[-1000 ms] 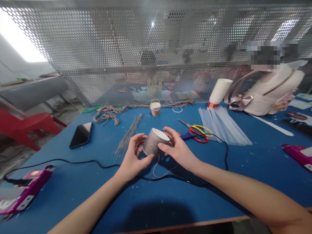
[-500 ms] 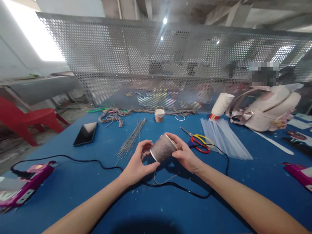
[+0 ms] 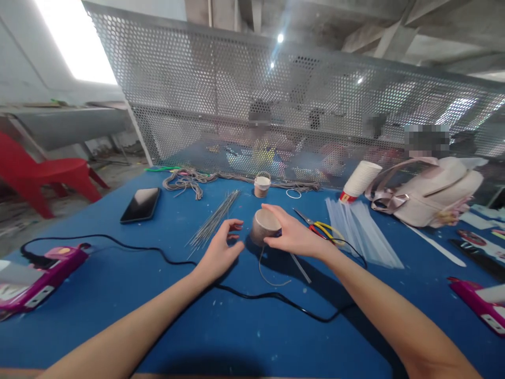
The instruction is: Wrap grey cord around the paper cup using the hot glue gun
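Note:
My right hand (image 3: 292,231) is wrapped around a cup wound with grey cord (image 3: 258,229), its pale flat end facing up. A loose cord end (image 3: 266,276) trails from it in a curve toward me. Whether the cup rests on the table or hovers just above it, I cannot tell. To its left my left hand (image 3: 223,245) is open, thumb and fingers apart, holding nothing and not touching the cup. A thin translucent strip (image 3: 301,268) shows below my right hand. Scissors with red and yellow handles (image 3: 323,230) lie partly behind that hand.
On the blue table (image 3: 158,310) are a bundle of thin wires (image 3: 215,221), a phone (image 3: 141,205), a small tub (image 3: 261,187), grey cord (image 3: 185,181), stacked paper cups (image 3: 361,181), clear strips (image 3: 363,231) and a backpack (image 3: 430,192). A black cable (image 3: 276,296) crosses in front. Perforated metal panel (image 3: 221,105) behind.
My left hand has let go of the cup and drawn left. The cup, tilted sideways before, is now turned end-up and held by my right hand alone. The camera view has tilted.

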The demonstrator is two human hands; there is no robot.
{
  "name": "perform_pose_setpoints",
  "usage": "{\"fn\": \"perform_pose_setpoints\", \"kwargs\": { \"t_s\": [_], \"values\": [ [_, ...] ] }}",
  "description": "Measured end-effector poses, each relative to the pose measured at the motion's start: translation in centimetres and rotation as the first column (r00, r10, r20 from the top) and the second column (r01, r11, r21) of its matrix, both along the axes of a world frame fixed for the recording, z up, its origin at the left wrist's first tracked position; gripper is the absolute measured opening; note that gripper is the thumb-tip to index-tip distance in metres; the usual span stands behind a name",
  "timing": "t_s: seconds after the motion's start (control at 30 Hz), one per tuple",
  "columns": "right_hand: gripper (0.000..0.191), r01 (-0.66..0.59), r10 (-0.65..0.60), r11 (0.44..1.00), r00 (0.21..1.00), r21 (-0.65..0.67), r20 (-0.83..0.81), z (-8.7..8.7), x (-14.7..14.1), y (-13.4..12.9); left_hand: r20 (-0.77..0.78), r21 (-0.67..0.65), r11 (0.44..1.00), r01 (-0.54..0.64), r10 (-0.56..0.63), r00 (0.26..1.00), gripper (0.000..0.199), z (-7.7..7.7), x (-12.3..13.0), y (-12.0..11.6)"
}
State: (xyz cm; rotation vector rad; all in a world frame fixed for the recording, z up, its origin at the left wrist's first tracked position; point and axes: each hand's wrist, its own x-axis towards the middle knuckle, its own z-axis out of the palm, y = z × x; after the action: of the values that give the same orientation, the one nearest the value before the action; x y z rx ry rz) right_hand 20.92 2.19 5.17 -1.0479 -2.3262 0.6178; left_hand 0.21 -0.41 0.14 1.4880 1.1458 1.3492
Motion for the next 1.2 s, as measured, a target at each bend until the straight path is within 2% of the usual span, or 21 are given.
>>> {"fn": "perform_pose_setpoints", "kwargs": {
  "t_s": [0.1, 0.2, 0.3, 0.57, 0.67, 0.8, 0.97, 1.07, 1.2],
  "values": [
    [0.078, -0.006, 0.006, 1.0, 0.997, -0.007, 0.076, 0.3, -0.1, 1.4, -0.042, -0.006, 0.997, -0.077, 0.077, 0.996, 0.026, 0.1, -0.7, 0.9],
    [0.079, -0.033, 0.036, 0.999, 0.992, -0.023, 0.119, 0.6, -0.2, 2.3, -0.083, -0.03, 0.995, -0.095, 0.092, 0.992, 0.016, 0.1, -1.3, 1.5],
    [0.079, -0.044, 0.047, 0.999, 0.99, -0.024, 0.137, 0.6, -0.9, 2.9, -0.122, -0.05, 0.993, -0.106, 0.099, 0.987, 0.019, 0.0, -1.8, 1.9],
    [0.081, 0.037, -0.052, 0.997, 0.974, 0.068, 0.223, -1.5, -4.7, 2.9, -0.178, 0.019, 0.975, -0.222, 0.222, 0.959, 0.013, 0.3, -2.6, 2.9],
    [0.083, 0.05, -0.068, 0.995, 0.971, 0.082, 0.228, -1.8, -5.1, 2.6, -0.202, 0.038, 0.971, -0.237, 0.239, 0.95, 0.015, 0.3, -2.9, 3.1],
    [0.07, 0.112, -0.117, 0.992, 0.984, 0.051, 0.133, -0.9, -3.9, 2.4, -0.243, 0.061, 0.972, -0.228, 0.236, 0.941, 0.017, 0.3, -3.1, 3.2],
    [0.045, 0.229, -0.227, 0.973, 0.972, 0.028, -0.065, 0.0, -0.3, 1.1, -0.325, 0.109, 0.972, -0.208, 0.232, 0.917, 0.02, 1.2, -3.3, 2.9],
    [0.034, 0.259, -0.252, 0.964, 0.961, 0.053, -0.112, -0.8, 1.9, -0.6, -0.399, 0.141, 0.971, -0.195, 0.236, 0.886, 0.022, 1.8, -3.6, 2.6],
    [0.026, 0.21, -0.199, 0.958, 0.977, 0.193, -0.074, -3.0, 4.1, -3.1, -0.523, 0.238, 0.955, -0.177, 0.28, 0.805, 0.021, 2.2, -3.8, 2.3]
  ]
}}
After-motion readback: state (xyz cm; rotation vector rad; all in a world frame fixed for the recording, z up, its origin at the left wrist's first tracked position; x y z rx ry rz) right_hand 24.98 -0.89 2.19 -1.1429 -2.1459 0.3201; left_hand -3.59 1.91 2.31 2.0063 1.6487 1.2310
